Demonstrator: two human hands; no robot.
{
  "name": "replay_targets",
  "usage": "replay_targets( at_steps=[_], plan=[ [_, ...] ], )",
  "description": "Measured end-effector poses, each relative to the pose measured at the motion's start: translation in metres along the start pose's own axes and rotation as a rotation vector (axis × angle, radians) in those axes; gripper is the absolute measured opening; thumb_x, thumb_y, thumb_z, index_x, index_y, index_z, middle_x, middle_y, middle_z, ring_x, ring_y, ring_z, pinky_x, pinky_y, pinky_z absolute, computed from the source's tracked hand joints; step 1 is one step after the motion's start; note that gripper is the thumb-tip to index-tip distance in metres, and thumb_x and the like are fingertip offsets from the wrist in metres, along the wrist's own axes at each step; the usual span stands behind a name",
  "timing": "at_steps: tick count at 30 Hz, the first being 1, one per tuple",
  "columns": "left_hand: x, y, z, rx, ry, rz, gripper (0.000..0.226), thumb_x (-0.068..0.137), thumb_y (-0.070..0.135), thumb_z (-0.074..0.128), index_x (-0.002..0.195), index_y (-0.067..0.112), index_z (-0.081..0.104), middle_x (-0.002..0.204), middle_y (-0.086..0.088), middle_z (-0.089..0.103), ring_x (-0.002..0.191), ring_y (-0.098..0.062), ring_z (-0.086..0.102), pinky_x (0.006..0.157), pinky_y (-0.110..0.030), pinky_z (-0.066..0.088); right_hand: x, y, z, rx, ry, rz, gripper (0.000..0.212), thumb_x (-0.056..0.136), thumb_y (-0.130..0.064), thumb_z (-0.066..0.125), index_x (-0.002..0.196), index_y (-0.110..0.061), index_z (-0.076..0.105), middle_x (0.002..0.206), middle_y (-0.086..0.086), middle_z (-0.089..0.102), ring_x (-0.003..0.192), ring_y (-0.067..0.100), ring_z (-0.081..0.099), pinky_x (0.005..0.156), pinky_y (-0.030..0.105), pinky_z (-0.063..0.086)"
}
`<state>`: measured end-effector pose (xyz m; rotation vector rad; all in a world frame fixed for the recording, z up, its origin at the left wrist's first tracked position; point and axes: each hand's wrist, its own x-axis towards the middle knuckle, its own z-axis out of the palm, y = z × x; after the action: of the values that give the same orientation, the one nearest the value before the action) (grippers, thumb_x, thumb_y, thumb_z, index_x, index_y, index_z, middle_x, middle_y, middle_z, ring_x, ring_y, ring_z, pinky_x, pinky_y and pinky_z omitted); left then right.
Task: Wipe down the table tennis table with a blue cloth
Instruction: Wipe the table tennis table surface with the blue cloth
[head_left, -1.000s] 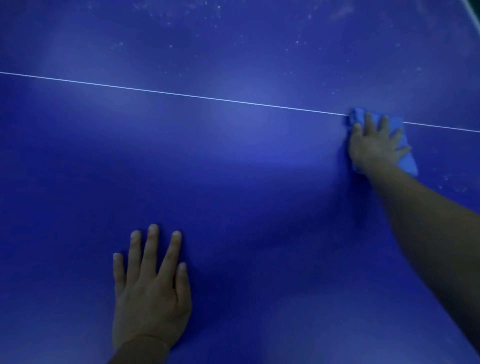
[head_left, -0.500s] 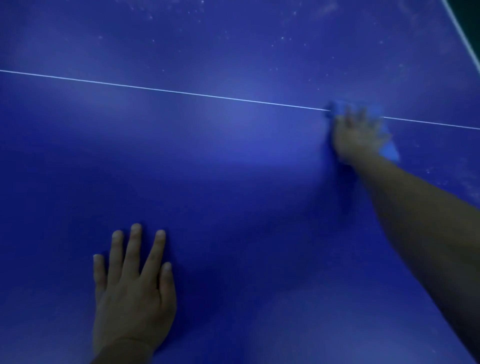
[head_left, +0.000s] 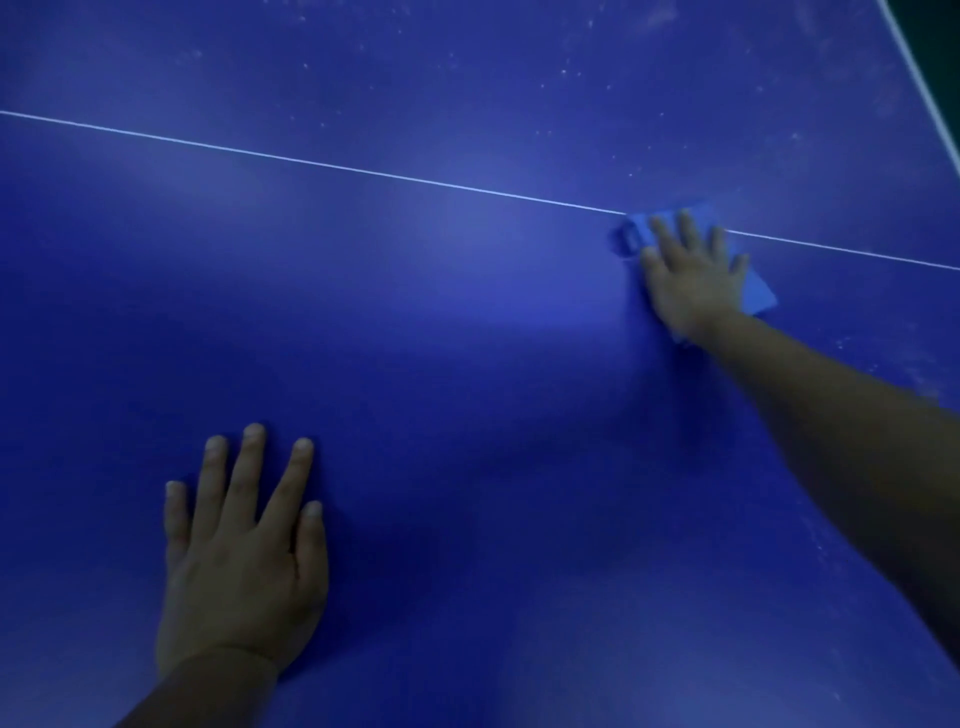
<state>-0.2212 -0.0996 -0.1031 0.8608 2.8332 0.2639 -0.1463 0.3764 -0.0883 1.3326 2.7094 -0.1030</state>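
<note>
Pressing flat with straight, spread fingers, the right hand (head_left: 691, 275) holds the blue cloth (head_left: 756, 291) against the desk (head_left: 467, 322) at the 2 o'clock position, directly over the thin white line (head_left: 332, 166) that crosses the surface. The cloth shows beyond the fingertips and at the hand's right side. The left hand (head_left: 241, 561) rests palm-down at 7 o'clock, fingers straight and slightly apart, holding nothing; pale specks (head_left: 571, 78) dot the surface toward 12 o'clock, and a white edge line (head_left: 914, 67) runs at 1 o'clock.
</note>
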Motion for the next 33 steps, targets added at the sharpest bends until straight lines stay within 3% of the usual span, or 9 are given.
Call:
replay_targets(
  at_steps=[3,8,10,13,16,25,28,31,33],
  plan=[
    [0.000,0.000,0.000,0.000,0.001,0.005,0.059,0.097,0.046,0.027,0.152,0.027,0.035,0.162,-0.007,0.027,0.152,-0.028,0.011,0.121,-0.045,-0.002,-0.023,0.025,0.007,-0.014,0.006,-0.083,0.061,0.099,-0.056,0.017,0.157,-0.037,0.020,0.167,-0.003,0.013,0.152,0.034,0.008,0.117,0.064,0.010],
    [-0.001,-0.002,0.001,0.005,-0.013,0.007,0.059,0.099,0.049,0.024,0.153,0.029,0.032,0.163,-0.002,0.020,0.153,-0.024,0.006,0.122,-0.042,-0.006,-0.147,0.061,0.032,-0.114,-0.062,-0.781,0.053,0.104,-0.055,0.019,0.150,-0.034,0.035,0.163,0.003,0.025,0.150,0.040,0.017,0.116,0.064,0.012],
    [0.000,-0.002,0.000,0.002,-0.019,0.009,0.059,0.099,0.049,0.023,0.153,0.029,0.032,0.163,-0.002,0.020,0.153,-0.024,0.006,0.121,-0.041,-0.006,-0.106,0.071,0.023,-0.123,-0.016,-0.654,0.053,0.102,-0.059,0.016,0.151,-0.042,0.025,0.163,0.004,0.027,0.148,0.042,0.023,0.114,0.067,0.018],
    [-0.001,-0.001,0.000,0.002,-0.014,0.006,0.059,0.099,0.048,0.023,0.153,0.029,0.032,0.163,-0.004,0.021,0.153,-0.025,0.007,0.121,-0.041,-0.007,-0.021,0.059,0.005,-0.014,0.029,-0.065,0.061,0.097,-0.060,0.016,0.156,-0.043,0.016,0.167,-0.005,0.013,0.152,0.033,0.009,0.117,0.065,0.011],
    [0.000,-0.001,-0.001,0.004,-0.009,0.011,0.059,0.099,0.047,0.023,0.154,0.027,0.032,0.164,-0.005,0.020,0.153,-0.026,0.006,0.121,-0.039,-0.010,-0.012,0.034,0.001,0.088,0.003,0.075,0.057,0.102,-0.057,0.020,0.157,-0.042,0.014,0.167,-0.010,0.004,0.153,0.030,0.000,0.118,0.064,0.002],
    [-0.003,0.001,-0.002,-0.035,-0.002,0.013,0.061,0.098,0.048,0.021,0.155,0.028,0.030,0.165,-0.004,0.017,0.153,-0.024,0.002,0.122,-0.042,-0.008,-0.286,-0.019,0.050,-0.077,-0.083,-1.136,0.050,0.100,-0.056,0.040,0.149,-0.043,0.038,0.162,0.000,0.028,0.150,0.042,0.018,0.113,0.070,0.015],
    [-0.001,0.000,-0.001,-0.037,0.010,0.019,0.061,0.098,0.049,0.020,0.155,0.029,0.028,0.165,-0.004,0.016,0.154,-0.024,0.001,0.122,-0.044,-0.007,-0.192,-0.020,0.045,-0.097,0.064,-0.862,0.054,0.097,-0.055,0.033,0.149,-0.038,0.035,0.158,0.004,0.036,0.145,0.044,0.029,0.105,0.074,0.027],
    [-0.002,-0.001,-0.001,-0.045,0.009,0.015,0.062,0.097,0.050,0.017,0.156,0.031,0.025,0.166,-0.002,0.013,0.154,-0.022,-0.002,0.123,-0.045,-0.007,-0.095,-0.036,0.020,0.029,0.049,-0.250,0.059,0.099,-0.057,0.020,0.155,-0.041,0.025,0.166,-0.003,0.020,0.152,0.036,0.013,0.115,0.069,0.012],
    [-0.002,-0.001,-0.001,-0.058,0.018,0.013,0.063,0.097,0.050,0.017,0.156,0.030,0.026,0.166,-0.002,0.013,0.154,-0.022,-0.002,0.123,-0.045,-0.007,-0.078,-0.061,0.013,0.065,0.023,-0.134,0.056,0.102,-0.056,0.021,0.156,-0.043,0.019,0.167,-0.006,0.010,0.153,0.034,0.003,0.117,0.066,0.005]
  ],
)
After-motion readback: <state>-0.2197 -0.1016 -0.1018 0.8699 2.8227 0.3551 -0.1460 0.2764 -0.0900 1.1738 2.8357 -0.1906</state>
